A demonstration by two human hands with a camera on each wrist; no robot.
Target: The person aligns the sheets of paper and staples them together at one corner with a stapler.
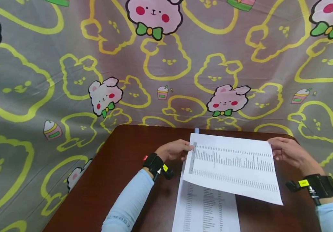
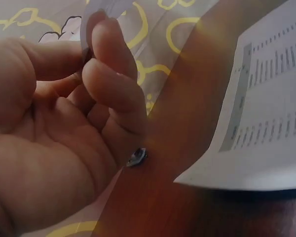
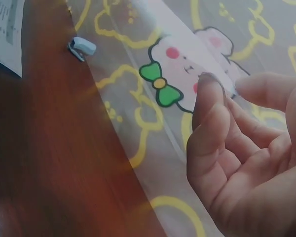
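A white printed sheet of paper (image 1: 233, 167), with rows of text and a grey band, is held above the table, turned sideways and slightly tilted. At its left edge my left hand (image 1: 174, 149) pinches it between thumb and fingers; my right hand (image 1: 295, 154) pinches the upper right corner. Beneath it, a second printed sheet (image 1: 207, 209) lies on the table, its upper part hidden by the held one. A small pale blue stapler (image 3: 82, 48) is near the table's edge in the right wrist view; in the head view only its tip shows behind the held paper.
The dark reddish-brown table (image 1: 120, 154) has a far edge against a hanging grey cloth (image 1: 178, 87) printed with yellow outlines and rabbits. Black camera straps (image 1: 154, 164) circle both wrists.
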